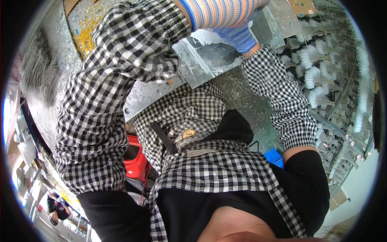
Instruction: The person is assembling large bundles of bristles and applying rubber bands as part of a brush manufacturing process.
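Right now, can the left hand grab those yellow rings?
Probably yes, by swinging back: the yellow rings show uncovered beside the checked left sleeve, though the left hand is away by the right hand.

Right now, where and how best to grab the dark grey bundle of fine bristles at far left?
Grip the dark grey bristle bundle near its narrower far end, probably from the right: bristles spread toward the near end, and speckled grey tabletop borders its right side.

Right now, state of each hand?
Left hand: gloved, partly out of frame; grip can't be told.
Right hand: gloved, partly hidden by the left; can't be told.
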Action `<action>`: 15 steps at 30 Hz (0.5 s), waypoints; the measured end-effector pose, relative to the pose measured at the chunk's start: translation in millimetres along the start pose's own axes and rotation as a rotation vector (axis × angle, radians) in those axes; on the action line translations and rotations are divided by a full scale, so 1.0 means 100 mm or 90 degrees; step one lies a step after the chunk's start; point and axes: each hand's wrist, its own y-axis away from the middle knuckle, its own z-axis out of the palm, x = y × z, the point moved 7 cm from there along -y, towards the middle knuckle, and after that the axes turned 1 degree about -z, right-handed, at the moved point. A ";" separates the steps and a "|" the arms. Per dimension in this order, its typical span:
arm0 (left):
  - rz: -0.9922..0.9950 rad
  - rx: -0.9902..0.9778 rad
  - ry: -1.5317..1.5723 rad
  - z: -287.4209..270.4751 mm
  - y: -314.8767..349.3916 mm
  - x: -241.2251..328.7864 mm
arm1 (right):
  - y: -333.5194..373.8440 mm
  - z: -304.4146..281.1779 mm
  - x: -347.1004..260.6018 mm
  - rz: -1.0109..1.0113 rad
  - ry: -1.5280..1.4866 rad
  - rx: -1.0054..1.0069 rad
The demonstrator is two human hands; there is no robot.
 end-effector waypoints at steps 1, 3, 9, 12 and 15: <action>0.000 -0.002 -0.013 0.00 -0.01 0.01 | -0.02 0.01 0.04 0.003 -0.010 -0.003; -0.001 -0.006 -0.025 -0.01 -0.02 0.02 | 0.06 -0.06 0.07 0.008 -0.030 -0.009; -0.038 0.060 -0.072 0.01 -0.07 0.00 | -0.04 0.01 0.07 0.020 -0.094 -0.028; -0.068 -0.050 -0.048 0.09 -0.08 -0.03 | -0.04 0.02 0.04 0.026 -0.126 -0.038; -0.061 0.051 -0.037 0.02 -0.04 -0.03 | -0.09 0.02 0.05 0.031 -0.156 -0.048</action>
